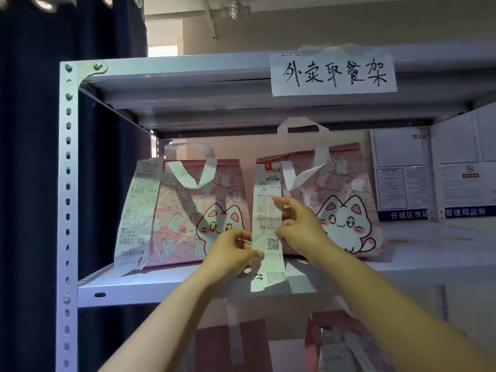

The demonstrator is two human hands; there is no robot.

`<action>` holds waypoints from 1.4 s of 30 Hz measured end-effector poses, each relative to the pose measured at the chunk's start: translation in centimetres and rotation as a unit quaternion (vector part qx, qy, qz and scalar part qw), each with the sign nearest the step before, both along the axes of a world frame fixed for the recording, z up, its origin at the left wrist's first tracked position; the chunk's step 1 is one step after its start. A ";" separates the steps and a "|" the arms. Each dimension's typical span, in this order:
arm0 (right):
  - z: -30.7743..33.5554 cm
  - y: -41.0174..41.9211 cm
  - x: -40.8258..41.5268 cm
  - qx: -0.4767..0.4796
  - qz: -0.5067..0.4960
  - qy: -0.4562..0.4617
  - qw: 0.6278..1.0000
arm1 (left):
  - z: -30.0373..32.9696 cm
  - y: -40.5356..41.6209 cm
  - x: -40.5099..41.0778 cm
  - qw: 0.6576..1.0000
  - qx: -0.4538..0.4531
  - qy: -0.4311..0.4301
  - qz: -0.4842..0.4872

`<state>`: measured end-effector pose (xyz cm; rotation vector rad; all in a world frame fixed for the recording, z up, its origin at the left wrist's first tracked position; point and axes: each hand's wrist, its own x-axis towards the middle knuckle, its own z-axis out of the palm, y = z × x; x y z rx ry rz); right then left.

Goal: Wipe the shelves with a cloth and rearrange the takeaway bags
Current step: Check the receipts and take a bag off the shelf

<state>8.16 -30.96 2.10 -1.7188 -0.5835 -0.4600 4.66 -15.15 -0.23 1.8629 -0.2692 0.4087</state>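
Two pink takeaway bags with a white cat print stand side by side on the white metal shelf (171, 287). The left bag (193, 210) has a long receipt (134, 216) hanging down its left side. The right bag (341, 200) carries another long receipt (267, 210) on its left edge, which hangs past the shelf front. My left hand (232, 253) pinches the lower left edge of that receipt. My right hand (298, 224) pinches its right edge a little higher up. No cloth is in sight.
A handwritten paper sign (332, 73) is taped to the upper shelf beam. A perforated white upright (68, 183) stands at the left, beside a dark curtain (32, 157). Printed notices (434, 173) hang on the wall at the right. More pink bags (233, 345) sit on the shelf below.
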 end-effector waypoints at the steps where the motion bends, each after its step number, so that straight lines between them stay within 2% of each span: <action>1: 0.0 0.0 0.1 0.002 0.000 0.003 1.000 | 0.0 0.1 0.0 1.000 0.000 0.005 -0.002; 9: -0.2 0.0 -0.1 0.012 -0.003 0.007 1.000 | -0.2 0.2 -0.1 1.000 0.001 0.006 -0.002; 12: -0.3 -0.1 -1.5 0.036 -0.012 0.008 0.999 | -0.3 0.2 -0.5 0.998 0.020 -0.041 0.037; 15: -0.9 -0.6 -4.2 0.015 -0.003 -0.020 1.000 | -0.9 0.2 -1.9 0.994 0.013 -0.097 0.055; 19: -3.0 -1.5 -7.6 -0.021 0.004 -0.064 0.998 | -3.2 0.4 -5.9 0.985 -0.011 -0.168 0.036; 22: -5.6 -1.6 -8.7 -0.020 0.021 -0.055 0.998 | -6.1 1.2 -8.4 0.984 -0.028 -0.173 0.010; 26: -9.8 -0.2 -9.2 -0.025 0.061 -0.018 0.998 | -10.9 3.8 -9.0 0.989 -0.004 -0.139 0.054; 31: -15.0 3.4 -9.4 -0.017 0.097 0.017 0.995 | -17.1 7.7 -8.3 0.989 0.025 -0.047 0.140; 35: -19.4 6.6 -7.8 -0.092 0.112 0.088 0.986 | -21.5 10.5 -8.7 0.978 0.051 0.035 0.199; 39: -23.5 9.3 -5.5 -0.174 0.079 0.174 0.966 | -24.5 12.7 -9.5 0.965 0.050 0.134 0.218; 42: -26.0 11.1 -4.5 -0.175 0.072 0.227 0.955 | -26.5 13.6 -9.5 0.952 0.063 0.192 0.232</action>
